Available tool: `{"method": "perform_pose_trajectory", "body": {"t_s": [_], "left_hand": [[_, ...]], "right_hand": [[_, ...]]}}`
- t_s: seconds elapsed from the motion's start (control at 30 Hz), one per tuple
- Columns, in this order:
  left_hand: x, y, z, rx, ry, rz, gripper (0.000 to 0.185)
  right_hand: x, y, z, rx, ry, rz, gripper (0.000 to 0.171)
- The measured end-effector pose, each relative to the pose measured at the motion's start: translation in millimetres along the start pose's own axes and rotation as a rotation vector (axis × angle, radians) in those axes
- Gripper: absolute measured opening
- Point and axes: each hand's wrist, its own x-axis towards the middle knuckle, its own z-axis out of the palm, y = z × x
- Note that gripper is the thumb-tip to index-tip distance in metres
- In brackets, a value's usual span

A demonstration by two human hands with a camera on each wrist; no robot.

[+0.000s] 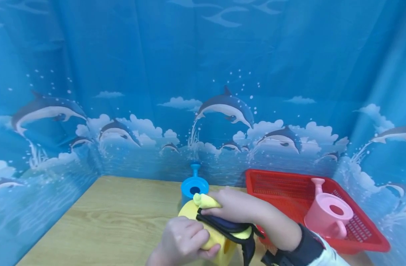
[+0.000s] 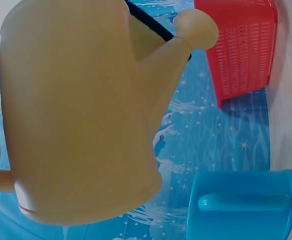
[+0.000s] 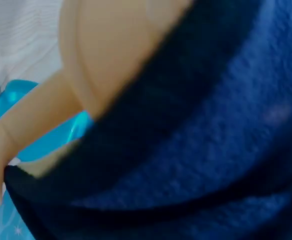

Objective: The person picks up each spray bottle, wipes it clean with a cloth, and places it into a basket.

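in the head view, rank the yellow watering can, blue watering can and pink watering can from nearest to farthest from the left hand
1. yellow watering can: held in the left hand, at the table's near edge.
2. blue watering can: just behind the yellow one, toward the backdrop.
3. pink watering can: far off to the right, inside the red basket.

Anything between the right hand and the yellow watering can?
Yes: a dark blue cloth lies between the right hand and the top of the yellow watering can. The right hand presses on the cloth, which drapes over the can. The left hand grips the can's side directly, nothing between.
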Motion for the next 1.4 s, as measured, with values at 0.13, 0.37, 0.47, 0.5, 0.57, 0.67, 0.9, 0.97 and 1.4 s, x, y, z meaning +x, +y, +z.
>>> {"method": "perform_pose_trajectory", "body": {"t_s": [0.13, 0.37, 0.47, 0.5, 0.57, 0.67, 0.9, 0.97, 1.4], "left_hand": [[0.4, -1.5, 0.0, 0.008, 0.000, 0.007, 0.048], [5.1, -1.2, -3.8, -0.001, -0.025, -0.013, 0.048], [6.1, -0.8, -4.1, 0.006, -0.025, -0.004, 0.048], [6.4, -0.8, -3.9, 0.007, -0.023, 0.000, 0.048], [6.7, -0.8, -3.6, 0.014, -0.014, 0.005, 0.048], [7.4, -0.7, -3.4, 0.022, 0.008, 0.019, 0.047], [11.0, 0.4, -3.3, 0.031, 0.095, 0.032, 0.047], [12.3, 0.1, -2.9, 0.036, 0.122, 0.040, 0.048], [10.6, -0.9, 1.4, 0.028, 0.150, 0.050, 0.047]], "right_hand": [[-15.8, 7.7, -4.1, 0.021, -0.012, 0.000, 0.025], [-40.0, 18.5, -5.7, 0.059, -0.001, -0.012, 0.024], [-44.3, 20.5, -4.6, 0.074, 0.012, -0.019, 0.024], [-44.4, 20.6, -4.6, 0.079, 0.016, -0.018, 0.024], [-42.6, 21.0, -4.1, 0.084, 0.021, -0.017, 0.024], [-36.4, 19.3, -3.3, 0.098, 0.010, -0.010, 0.024], [-9.2, 9.7, -4.5, 0.091, -0.033, 0.016, 0.028], [0.9, 8.2, -4.6, 0.087, -0.043, 0.007, 0.030], [24.0, 3.3, 4.5, 0.043, -0.050, 0.022, 0.032]]}}
